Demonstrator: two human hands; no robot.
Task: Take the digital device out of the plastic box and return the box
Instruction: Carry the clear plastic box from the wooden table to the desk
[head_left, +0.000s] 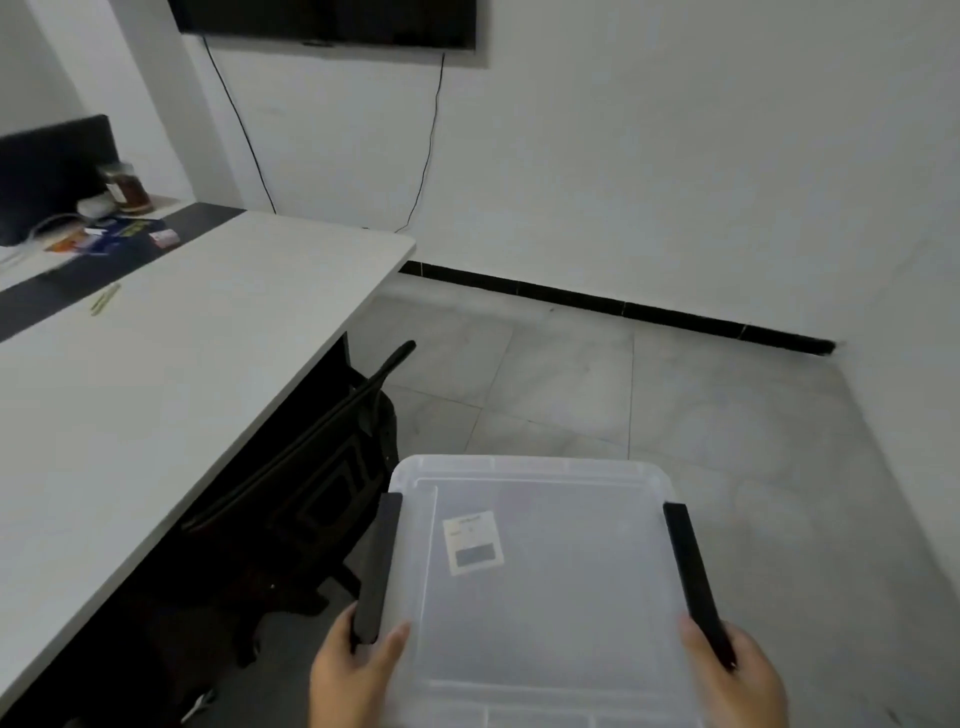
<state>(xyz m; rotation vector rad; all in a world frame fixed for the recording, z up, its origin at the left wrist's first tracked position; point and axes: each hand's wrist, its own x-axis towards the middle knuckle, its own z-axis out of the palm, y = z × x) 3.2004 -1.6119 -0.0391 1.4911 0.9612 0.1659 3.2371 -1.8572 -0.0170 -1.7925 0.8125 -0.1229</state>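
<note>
A translucent plastic box (540, 587) with its lid on fills the lower middle of the head view, held above the floor. A white label sits on the lid. Black latches run along its left and right sides. My left hand (353, 675) grips the near end of the left latch, thumb on the lid. On the other side my right hand (732, 675) grips the near end of the right latch. The lid hides the inside of the box, and no digital device is in view.
A long white table (171, 374) stretches along the left, with a black chair (317, 483) tucked under its near edge. A jar (127, 188) and small clutter lie at its far end. Grey tiled floor (649, 405) runs to the white wall.
</note>
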